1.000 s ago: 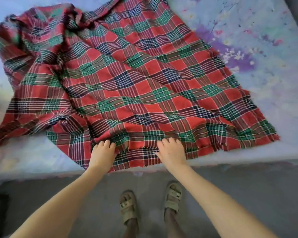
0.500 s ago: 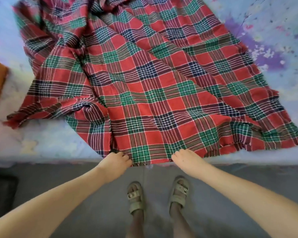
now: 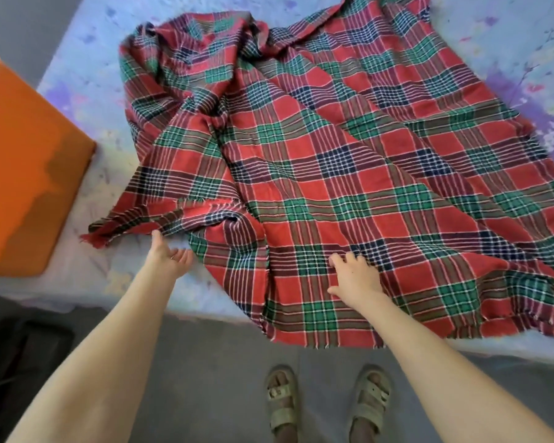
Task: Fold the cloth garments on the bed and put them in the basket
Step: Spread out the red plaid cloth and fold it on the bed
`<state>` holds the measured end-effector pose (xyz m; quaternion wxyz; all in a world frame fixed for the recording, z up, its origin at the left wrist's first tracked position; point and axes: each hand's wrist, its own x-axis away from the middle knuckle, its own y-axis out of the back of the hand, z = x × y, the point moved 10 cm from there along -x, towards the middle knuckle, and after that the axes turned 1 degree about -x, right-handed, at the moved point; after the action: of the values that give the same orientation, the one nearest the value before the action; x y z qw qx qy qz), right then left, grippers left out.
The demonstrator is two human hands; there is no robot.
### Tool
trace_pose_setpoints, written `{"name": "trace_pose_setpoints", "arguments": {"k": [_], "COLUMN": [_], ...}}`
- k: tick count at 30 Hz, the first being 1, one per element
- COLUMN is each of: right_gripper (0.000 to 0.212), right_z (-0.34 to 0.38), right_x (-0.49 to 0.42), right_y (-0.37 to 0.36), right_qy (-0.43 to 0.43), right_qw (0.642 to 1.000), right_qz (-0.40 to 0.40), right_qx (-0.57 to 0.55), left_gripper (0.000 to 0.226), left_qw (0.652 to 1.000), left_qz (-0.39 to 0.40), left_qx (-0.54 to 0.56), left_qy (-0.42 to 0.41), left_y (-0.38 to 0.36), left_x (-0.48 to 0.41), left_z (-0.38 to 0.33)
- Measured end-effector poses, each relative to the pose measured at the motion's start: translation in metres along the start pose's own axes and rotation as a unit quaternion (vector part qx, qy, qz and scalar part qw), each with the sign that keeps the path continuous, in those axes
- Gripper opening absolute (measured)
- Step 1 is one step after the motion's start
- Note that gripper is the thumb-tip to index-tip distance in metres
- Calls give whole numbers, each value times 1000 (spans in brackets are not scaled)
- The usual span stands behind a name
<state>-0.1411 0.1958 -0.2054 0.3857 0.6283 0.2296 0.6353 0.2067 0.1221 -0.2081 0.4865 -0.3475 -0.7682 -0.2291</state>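
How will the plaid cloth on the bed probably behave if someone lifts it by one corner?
The plaid cloth will likely drape and sag rather than hold its shape: it already lies in soft folds and ridges. It looks thin, so probably light for its spread. Its near edge hangs limply over the bed, suggesting that it could slide off if tugged.

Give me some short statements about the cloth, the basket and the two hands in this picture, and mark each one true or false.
1. The red and green plaid woven cloth lies spread out, not yet folded. True.
2. The orange plastic basket stands to the right of the cloth. False: it stands to the left.
3. The right hand rests on the cloth with its fingers spread. True.
4. The left hand has a firm grip on the basket. False: it is open, at the cloth's left edge, apart from the basket.
5. Part of the cloth hangs over the near edge of the pale blue and purple bed. True.
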Motion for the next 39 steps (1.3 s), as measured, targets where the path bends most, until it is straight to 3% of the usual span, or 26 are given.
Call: {"name": "trace_pose_setpoints", "arguments": {"k": [4, 8, 11, 13, 15, 18, 20, 22, 24, 25, 26, 28, 31, 34, 37, 39], "right_gripper": [66, 69, 69, 68, 67, 67, 67, 63, 53, 48, 43, 29, 18, 13, 21, 26], "right_z": [3, 3, 4, 1, 1, 2, 4, 6, 2, -3, -10, -22, -72, -131, -190, -245], "right_x": [-9, -12, -18, -20, -22, -21, -16, -12, -6, -2, 5, 21, 55, 86, 108, 125], "right_y": [-8, -10, -12, -13, -14, -11, -9, -5, 0, 5, 12, 40, 92, 108, 85, 61], "right_qy": [-43, -71, -78, -85, -93, -101, -99, -86, -75, -77, -84, -79, -76, -70, -110, -142], "right_qw": [999, 996, 995, 994, 994, 993, 993, 996, 996, 988, 962, 859, 708, 556, 396, 304], "right_qz": [3, 1, -1, -7, -14, -27, -22, -13, -4, 1, 2, -41, -138, -153, -138, -157], "right_qx": [33, 54, 59, 63, 61, 61, 55, 37, -39, -133, -260, -503, -688, -814, -901, -929], "left_gripper": [71, 80, 69, 55, 48, 40, 44, 42, 35, 33, 29, 15, 14, 8, 29, 29], "left_qw": [998, 996, 998, 994, 975, 946, 937, 901, 821, 775, 721, 615, 499, 402, 342, 305], "left_qz": [31, 48, -4, -48, -100, -187, -222, -191, -120, -64, -2, 146, 312, 423, 455, 452], "left_qx": [51, 73, 47, -38, -98, -143, -105, -101, -175, -206, -227, -251, -303, -417, -582, -652], "left_qy": [-16, -24, -41, -93, -175, -225, -249, -375, -530, -594, -654, -733, -749, -697, -580, -527], "left_y": [-14, -7, 7, 15, 20, 41, 40, 14, -40, -73, -111, -177, -258, -319, -360, -371], "left_x": [-18, -52, -73, -66, -64, -54, -24, 30, 117, 168, 223, 330, 450, 492, 441, 411], "left_z": [-32, -68, -99, -115, -139, -160, -173, -200, -216, -213, -206, -173, -82, 54, 194, 275]}}
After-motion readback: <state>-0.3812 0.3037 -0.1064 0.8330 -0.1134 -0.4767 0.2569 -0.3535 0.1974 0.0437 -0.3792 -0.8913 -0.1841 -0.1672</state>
